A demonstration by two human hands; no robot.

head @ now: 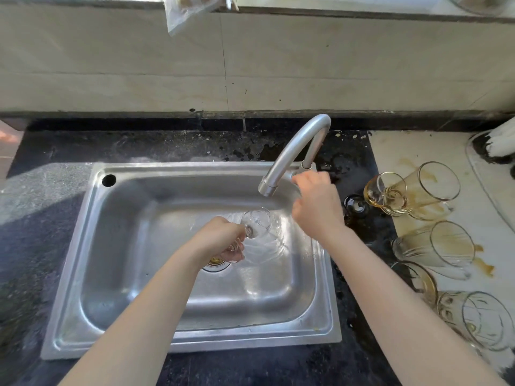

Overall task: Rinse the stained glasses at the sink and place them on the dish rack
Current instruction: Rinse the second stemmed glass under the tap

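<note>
left hand (223, 235): over the sink, fingers closed around the base of a glass (256, 222)
glass: clear, tilted on its side, mouth facing away from the person, just below the spout, above the sink floor
right hand (317, 207): at the foot of the faucet (292, 151), fingers curled round it; the part under the fingers is hidden
faucet: curved metal pipe, rises from the sink's back right corner, spout hangs over the basin
water: rippled rings on the sink floor around the glass; stream itself too faint to make out
sink (111, 246): steel, set into the dark speckled table (55, 151); drain (216, 264) partly hidden under the left hand
stained glasses (437, 249): at least five, all lying on their sides to the right of the sink, brown film inside them
white mat (404, 151): under most of the stained glasses, brown spill marks on it
far pair: two of them touching, near the right hand's wrist but apart from it
near ones: by the right forearm, at the table's right edge
plastic bag (184, 12): hangs from the ledge above the tiled wall
</note>
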